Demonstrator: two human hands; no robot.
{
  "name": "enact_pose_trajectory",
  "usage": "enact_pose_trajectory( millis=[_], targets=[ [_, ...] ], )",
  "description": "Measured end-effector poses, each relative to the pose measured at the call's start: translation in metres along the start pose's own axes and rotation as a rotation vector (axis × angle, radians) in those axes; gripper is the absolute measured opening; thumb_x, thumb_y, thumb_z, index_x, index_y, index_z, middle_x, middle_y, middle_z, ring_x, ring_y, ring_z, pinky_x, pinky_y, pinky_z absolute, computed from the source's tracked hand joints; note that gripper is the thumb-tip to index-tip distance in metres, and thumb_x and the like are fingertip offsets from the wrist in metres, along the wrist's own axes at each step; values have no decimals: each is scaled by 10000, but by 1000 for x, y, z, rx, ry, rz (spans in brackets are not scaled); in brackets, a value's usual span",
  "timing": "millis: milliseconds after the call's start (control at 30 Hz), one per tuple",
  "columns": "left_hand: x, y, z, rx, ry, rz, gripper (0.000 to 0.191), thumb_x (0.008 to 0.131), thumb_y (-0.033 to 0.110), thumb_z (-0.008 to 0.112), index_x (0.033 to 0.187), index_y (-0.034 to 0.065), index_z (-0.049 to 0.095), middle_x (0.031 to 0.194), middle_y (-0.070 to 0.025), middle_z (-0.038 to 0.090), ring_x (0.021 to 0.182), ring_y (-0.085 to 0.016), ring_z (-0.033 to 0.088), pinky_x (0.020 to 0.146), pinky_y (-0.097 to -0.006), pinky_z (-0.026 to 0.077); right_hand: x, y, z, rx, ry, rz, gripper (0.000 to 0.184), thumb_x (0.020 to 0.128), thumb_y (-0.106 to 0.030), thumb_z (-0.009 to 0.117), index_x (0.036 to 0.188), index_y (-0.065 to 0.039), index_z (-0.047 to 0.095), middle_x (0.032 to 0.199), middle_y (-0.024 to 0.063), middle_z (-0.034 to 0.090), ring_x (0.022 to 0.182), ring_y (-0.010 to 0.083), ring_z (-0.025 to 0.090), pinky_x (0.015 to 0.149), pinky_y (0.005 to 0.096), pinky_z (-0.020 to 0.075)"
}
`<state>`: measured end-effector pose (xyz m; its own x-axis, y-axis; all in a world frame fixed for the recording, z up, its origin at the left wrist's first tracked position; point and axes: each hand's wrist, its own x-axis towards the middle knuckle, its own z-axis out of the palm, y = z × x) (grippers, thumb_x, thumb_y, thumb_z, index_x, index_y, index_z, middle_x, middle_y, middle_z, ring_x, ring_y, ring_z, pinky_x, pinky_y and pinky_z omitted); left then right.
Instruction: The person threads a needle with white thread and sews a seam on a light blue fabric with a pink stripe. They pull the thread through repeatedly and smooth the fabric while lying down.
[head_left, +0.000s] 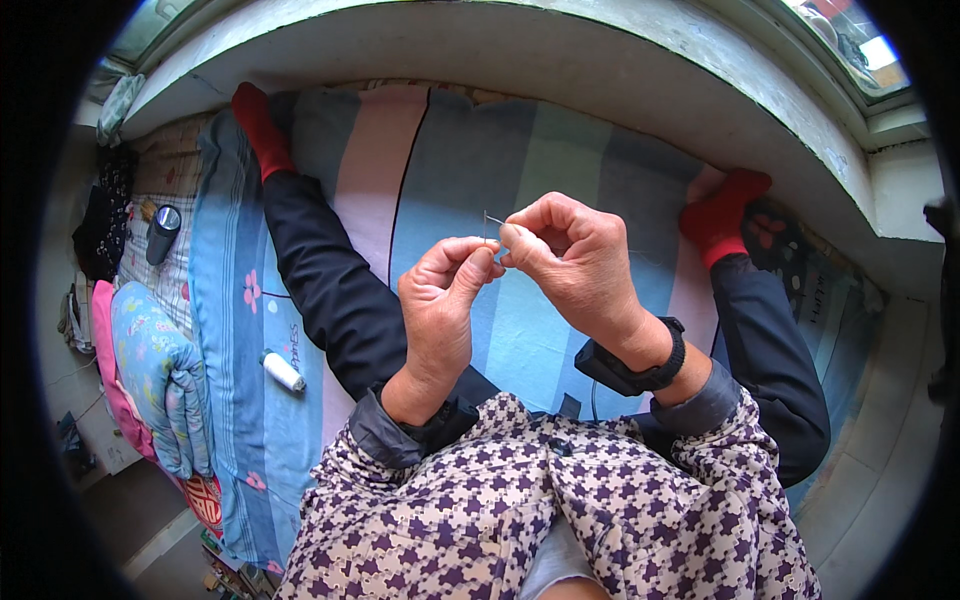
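My left hand (448, 307) pinches a thin sewing needle (485, 227) between thumb and forefinger, and the needle points upward. Close beside it, my right hand (574, 259) pinches a light thread (494, 219) whose short end reaches the needle's upper tip. Whether the thread passes through the eye is too small to tell. A faint length of thread seems to trail off to the right behind my right hand. On the blanket to the left lies a spool of white thread (283, 372).
I sit with both legs spread on a striped blanket (442, 172) over a bed. A dark cylindrical flask or torch (163, 234) is at the left, near a folded floral quilt (159, 360). A white window ledge (480, 30) curves along the far side.
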<state>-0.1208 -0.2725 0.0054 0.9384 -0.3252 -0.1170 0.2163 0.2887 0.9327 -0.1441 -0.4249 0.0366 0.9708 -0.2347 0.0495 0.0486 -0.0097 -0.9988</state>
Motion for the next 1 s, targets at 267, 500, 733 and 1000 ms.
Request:
enact_pose_trajectory(
  millis=[267, 500, 733, 1000],
  targets=[
    [0, -1, -1, 5, -2, 17, 145, 922, 100, 658, 1002, -19, 675, 880, -55, 682, 787, -105, 631, 747, -223, 513, -1, 0, 1, -11, 5, -21, 99, 874, -41, 660, 835, 50, 654, 755, 95, 689, 682, 123, 692, 601, 234, 574],
    [0, -1, -1, 21, -9, 29, 141, 921, 93, 657, 1004, -19, 677, 872, -56, 684, 796, -106, 636, 755, -225, 515, -1, -1, 0, -91, 12, -97, 80, 861, -23, 667, 829, 47, 648, 752, 98, 686, 695, 135, 701, 600, 237, 577],
    [-1, -1, -1, 3, -10, 23, 140, 917, 85, 659, 1007, -22, 676, 886, -63, 689, 797, -110, 641, 759, -231, 524, -1, 0, 1, -111, 18, -143, 77, 855, -20, 672, 822, 45, 646, 748, 100, 684, 688, 141, 702, 595, 237, 578],
    [-2, -1, -1, 17, -31, 31, 140, 919, 81, 654, 1007, -27, 675, 901, -69, 693, 806, -113, 645, 764, -231, 529, -1, 0, 1, -124, 32, -157, 77, 854, -26, 675, 821, 39, 651, 749, 96, 682, 683, 139, 701, 587, 235, 577]
  ],
)
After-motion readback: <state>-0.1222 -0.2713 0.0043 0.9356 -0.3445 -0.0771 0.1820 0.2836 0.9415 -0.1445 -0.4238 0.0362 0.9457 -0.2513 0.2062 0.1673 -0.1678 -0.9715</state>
